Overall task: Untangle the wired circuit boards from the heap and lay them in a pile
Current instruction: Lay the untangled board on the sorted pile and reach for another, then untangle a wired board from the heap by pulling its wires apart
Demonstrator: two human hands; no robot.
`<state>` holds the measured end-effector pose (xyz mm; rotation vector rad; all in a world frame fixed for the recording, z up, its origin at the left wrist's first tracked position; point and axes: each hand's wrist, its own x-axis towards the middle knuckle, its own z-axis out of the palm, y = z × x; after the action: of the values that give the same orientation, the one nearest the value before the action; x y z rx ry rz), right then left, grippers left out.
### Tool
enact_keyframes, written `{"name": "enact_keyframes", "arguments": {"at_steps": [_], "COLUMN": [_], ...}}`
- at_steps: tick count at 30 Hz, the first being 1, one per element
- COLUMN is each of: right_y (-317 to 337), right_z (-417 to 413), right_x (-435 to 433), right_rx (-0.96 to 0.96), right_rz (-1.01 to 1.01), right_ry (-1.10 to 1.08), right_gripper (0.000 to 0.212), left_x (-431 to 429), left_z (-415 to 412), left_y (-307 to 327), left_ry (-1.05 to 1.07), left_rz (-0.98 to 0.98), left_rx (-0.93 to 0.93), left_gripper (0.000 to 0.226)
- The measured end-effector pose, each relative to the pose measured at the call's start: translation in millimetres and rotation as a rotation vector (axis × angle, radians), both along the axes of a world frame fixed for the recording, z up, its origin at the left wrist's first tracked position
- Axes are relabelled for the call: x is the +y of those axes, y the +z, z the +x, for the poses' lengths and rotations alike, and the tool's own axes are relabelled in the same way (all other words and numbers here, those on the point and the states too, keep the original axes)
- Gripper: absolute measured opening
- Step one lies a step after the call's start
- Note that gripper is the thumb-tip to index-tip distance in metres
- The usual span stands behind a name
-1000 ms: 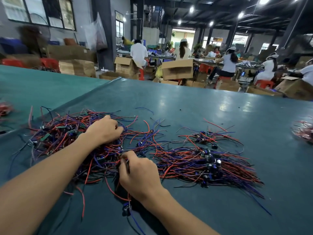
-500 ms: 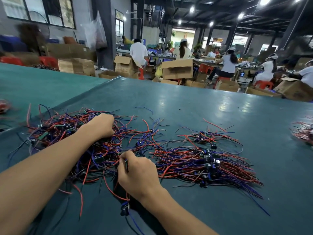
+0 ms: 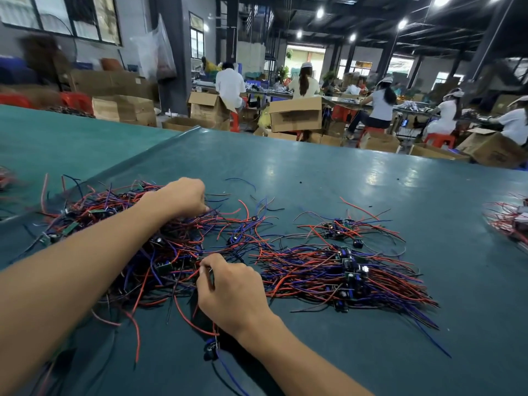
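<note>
A tangled heap (image 3: pixel 137 241) of small circuit boards with red, blue and black wires lies on the left of the teal table (image 3: pixel 328 178). My left hand (image 3: pixel 183 198) sits on top of the heap with its fingers curled into the wires. At the heap's near edge, my right hand (image 3: pixel 231 290) pinches wires; a board with a dark part (image 3: pixel 211 350) dangles under its wrist. To the right lies an ordered pile (image 3: pixel 348 272) of boards with their wires fanned out, and a smaller bunch (image 3: pixel 340 228) lies behind it.
Another bundle of wired boards (image 3: pixel 511 221) lies at the table's right edge, and a blurred one (image 3: pixel 5 178) at the far left. Beyond the table's far edge stand cardboard boxes (image 3: pixel 295 114), red stools and several seated workers at benches.
My left hand has slid a little to the right across the top of the heap. My right hand has stayed at the heap's near edge, holding the same wires.
</note>
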<state>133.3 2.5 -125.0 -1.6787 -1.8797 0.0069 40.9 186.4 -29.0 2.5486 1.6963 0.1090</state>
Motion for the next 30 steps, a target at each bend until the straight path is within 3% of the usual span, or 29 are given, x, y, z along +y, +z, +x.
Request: {"name": "enact_keyframes", "arguments": {"at_steps": [2,8,16,18,23,27,30], "right_y": [0,0,0,-1,1,-1,-2], "right_z": [1,1,0,1,4,6,6], "right_x": [0,0,1,1,2,4,6], "right_rx": [0.004,0.001,0.018,0.039,0.144,0.232,0.305], "right_rz": [-0.002,0.015,-0.008,-0.013,-0.019,0.013,0.045], "right_ry": [0.003,0.009,0.001,-0.004,-0.007,-0.015,-0.029], "right_gripper": [0.029,0.03,0.03,0.029,0.025,0.024,0.021], "left_x": [-2,-20,-48,-53,-66,-73,-77], "left_z": [0,-4,-17,-17,-10,2,14], "left_y": [14,59,102,105,85,53,27], "left_ry": [-0.031,-0.095,-0.206,-0.253,-0.366,-0.324,-0.251], "left_rz": [0.031,0.134,0.402,0.267,-0.397,-0.797,-0.983], "left_rx": [-0.014,-0.112,-0.616,-0.833,-1.401,-1.652,-1.815], "left_gripper": [0.027,0.052,0.021,0.011,0.013,0.026,0.024]}}
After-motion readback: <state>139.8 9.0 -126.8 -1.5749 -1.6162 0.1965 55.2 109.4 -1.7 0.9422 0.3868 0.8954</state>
